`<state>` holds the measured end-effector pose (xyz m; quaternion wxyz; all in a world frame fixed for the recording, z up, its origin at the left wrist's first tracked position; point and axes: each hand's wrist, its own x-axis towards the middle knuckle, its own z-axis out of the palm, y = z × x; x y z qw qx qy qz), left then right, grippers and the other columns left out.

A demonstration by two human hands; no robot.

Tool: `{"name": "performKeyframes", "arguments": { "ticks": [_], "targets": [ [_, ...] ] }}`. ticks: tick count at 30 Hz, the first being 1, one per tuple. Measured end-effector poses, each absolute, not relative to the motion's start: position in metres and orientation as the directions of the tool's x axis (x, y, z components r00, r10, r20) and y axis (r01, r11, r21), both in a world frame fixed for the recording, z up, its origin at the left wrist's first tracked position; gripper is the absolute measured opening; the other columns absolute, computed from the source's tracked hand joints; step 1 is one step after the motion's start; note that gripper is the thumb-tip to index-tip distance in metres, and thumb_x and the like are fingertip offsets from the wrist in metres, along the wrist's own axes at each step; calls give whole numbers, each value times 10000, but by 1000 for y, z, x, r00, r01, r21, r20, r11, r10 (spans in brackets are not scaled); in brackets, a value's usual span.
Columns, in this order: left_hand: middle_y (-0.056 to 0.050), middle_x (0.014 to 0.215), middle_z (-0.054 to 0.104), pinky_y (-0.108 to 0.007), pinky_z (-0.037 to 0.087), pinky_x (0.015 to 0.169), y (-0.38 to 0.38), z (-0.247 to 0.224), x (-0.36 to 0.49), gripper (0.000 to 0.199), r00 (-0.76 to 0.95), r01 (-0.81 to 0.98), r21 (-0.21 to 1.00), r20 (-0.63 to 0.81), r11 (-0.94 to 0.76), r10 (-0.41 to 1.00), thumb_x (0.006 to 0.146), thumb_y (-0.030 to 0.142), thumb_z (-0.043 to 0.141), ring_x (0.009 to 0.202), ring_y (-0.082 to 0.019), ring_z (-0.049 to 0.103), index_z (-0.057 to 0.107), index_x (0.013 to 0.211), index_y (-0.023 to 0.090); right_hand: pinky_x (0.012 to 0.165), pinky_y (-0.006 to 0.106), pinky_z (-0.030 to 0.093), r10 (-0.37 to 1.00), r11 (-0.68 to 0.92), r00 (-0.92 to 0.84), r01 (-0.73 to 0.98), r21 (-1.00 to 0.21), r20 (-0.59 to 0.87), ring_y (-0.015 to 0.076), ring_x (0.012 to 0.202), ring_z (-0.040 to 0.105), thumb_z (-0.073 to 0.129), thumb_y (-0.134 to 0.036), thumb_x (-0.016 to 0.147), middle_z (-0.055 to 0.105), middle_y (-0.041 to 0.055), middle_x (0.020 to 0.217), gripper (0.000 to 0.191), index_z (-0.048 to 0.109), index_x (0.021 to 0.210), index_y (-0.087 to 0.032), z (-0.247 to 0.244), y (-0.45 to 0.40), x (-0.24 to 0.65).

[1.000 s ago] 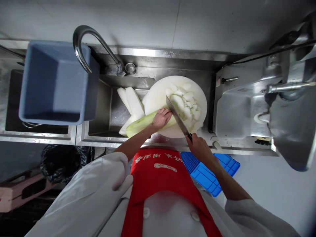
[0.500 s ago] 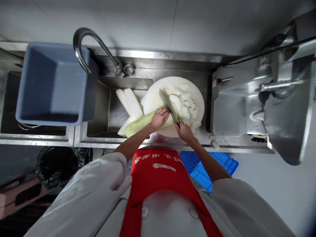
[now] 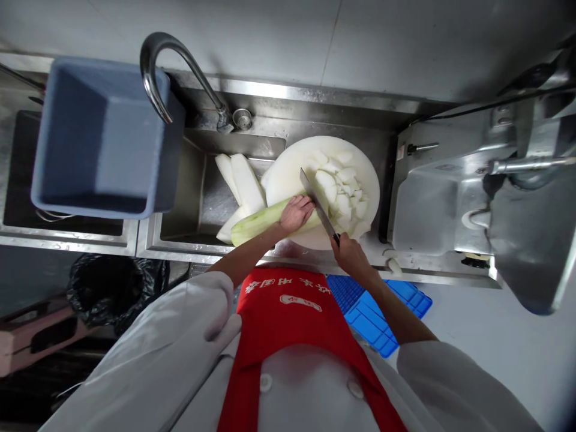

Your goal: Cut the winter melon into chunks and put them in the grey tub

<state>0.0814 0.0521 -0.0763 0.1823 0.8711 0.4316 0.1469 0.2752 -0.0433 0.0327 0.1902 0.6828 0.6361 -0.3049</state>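
Observation:
My left hand rests on a long pale-green peeled gourd, its fingers curled over the top to hold it. One end of the gourd lies on a round white cutting board; the other reaches out over the sink. In my right hand is the handle of a kitchen knife. Its blade slants across the gourd's right end, close to my left fingertips; I cannot tell how deep it is. Many white cut pieces are heaped on the board right of the blade.
Several long white peeled pieces lean in the steel sink. A curved faucet rises behind it. Left stands a grey-blue tub, with a black-bagged bin below. A metal machine stands at the right, a blue crate below the counter.
My right hand has drawn the knife back toward me and slightly right. My left hand stays on the gourd. The whole view has shifted a little.

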Motion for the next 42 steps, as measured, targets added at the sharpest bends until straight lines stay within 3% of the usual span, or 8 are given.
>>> {"name": "performKeyframes", "arguments": {
  "ticks": [6, 18, 29, 37, 42],
  "targets": [
    [-107, 1061, 672, -403, 442, 885, 51, -78, 77, 392, 586, 678, 471, 116, -564, 802, 1098, 317, 337, 994, -237, 562, 700, 1060, 174, 814, 298, 441, 788, -133, -13, 973, -191, -616, 283, 1027, 711, 331, -380, 1121, 734, 191, 1060, 388, 554, 1221, -79, -6, -15, 255],
    [-120, 1069, 656, -418, 442, 907, 48, -78, 76, 392, 584, 685, 476, 93, -551, 806, 1096, 318, 325, 1013, -244, 561, 687, 1113, 170, 750, 311, 425, 734, -87, 0, 992, -94, -680, 302, 939, 716, 352, -433, 1110, 727, 170, 945, 363, 569, 1113, -141, 68, -57, 286],
    [-110, 1070, 667, -396, 448, 927, 47, -77, 70, 388, 594, 663, 485, 122, -570, 795, 1097, 307, 331, 1005, -234, 558, 693, 1071, 169, 806, 292, 444, 780, -160, 5, 968, -191, -626, 276, 1020, 711, 337, -374, 1123, 734, 197, 1062, 373, 541, 1217, -76, -2, -18, 246],
    [-117, 1058, 655, -403, 437, 920, 44, -71, 68, 420, 584, 689, 453, 115, -566, 804, 1101, 320, 302, 1005, -242, 548, 692, 1061, 168, 723, 309, 418, 786, -105, 28, 990, -89, -618, 302, 917, 725, 346, -426, 1114, 739, 169, 948, 366, 551, 1156, -127, 51, -45, 264],
    [-112, 1078, 654, -401, 431, 931, 44, -72, 68, 402, 590, 685, 458, 108, -567, 800, 1099, 316, 319, 1013, -240, 539, 695, 1082, 173, 669, 298, 367, 749, -99, 16, 991, -88, -662, 282, 888, 723, 346, -396, 1122, 736, 145, 915, 312, 540, 1090, -154, 64, -69, 270]
  ]
}}
